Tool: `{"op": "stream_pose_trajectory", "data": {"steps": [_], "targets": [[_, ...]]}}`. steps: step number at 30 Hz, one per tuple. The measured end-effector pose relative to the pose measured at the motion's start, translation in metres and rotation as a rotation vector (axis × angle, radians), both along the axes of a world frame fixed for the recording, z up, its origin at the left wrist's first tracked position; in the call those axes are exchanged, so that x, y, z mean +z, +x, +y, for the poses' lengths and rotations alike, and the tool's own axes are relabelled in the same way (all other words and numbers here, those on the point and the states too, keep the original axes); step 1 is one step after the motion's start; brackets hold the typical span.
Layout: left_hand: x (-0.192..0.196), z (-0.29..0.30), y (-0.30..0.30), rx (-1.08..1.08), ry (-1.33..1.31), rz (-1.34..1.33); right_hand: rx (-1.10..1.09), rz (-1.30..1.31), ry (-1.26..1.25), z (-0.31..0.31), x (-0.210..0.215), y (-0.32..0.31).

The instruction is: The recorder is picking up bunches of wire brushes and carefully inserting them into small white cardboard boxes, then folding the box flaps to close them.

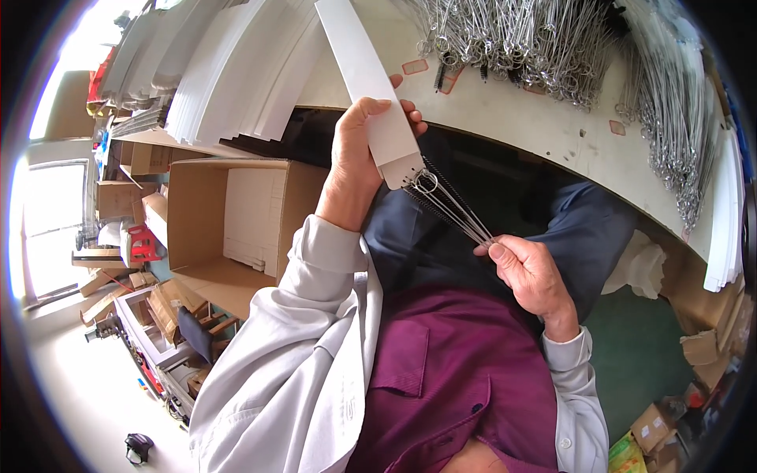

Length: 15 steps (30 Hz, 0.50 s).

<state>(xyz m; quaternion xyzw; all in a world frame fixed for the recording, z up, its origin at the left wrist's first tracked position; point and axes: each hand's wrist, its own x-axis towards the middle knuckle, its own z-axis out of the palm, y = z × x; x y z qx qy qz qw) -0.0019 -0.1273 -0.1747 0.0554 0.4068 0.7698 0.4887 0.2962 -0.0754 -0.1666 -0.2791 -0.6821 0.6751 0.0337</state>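
Observation:
A long, narrow white box [374,87] is tilted in my left hand [356,150], whose fingers wrap round it near its lower end. That end is open, with a flap sticking out. My right hand [532,276] pinches a small bunch of thin wire brushes [456,209] with dark bristles and looped wire ends. The bunch slants up from my right fingertips, and its far ends meet the box's open end. Whether any of them are inside the box, I cannot tell.
A heap of wire brushes [520,51] and a second long bundle of wire brushes [670,118] lie on the table [544,146]. Flat white boxes [236,79] are stacked at the left. Below them stands an open cardboard carton [303,185] with white boxes [252,209] inside.

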Motion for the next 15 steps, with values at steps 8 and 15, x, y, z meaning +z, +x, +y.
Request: {"op": "stream_pose_trajectory", "data": {"steps": [8, 15], "targets": [[0.000, -0.003, -0.002, 0.026, -0.059, 0.127, 0.006, -0.004, 0.019, -0.003, -0.001, -0.003], [0.000, -0.007, 0.005, -0.013, -0.032, 0.137, 0.018, -0.020, -0.077, 0.001, -0.015, -0.005]]}}
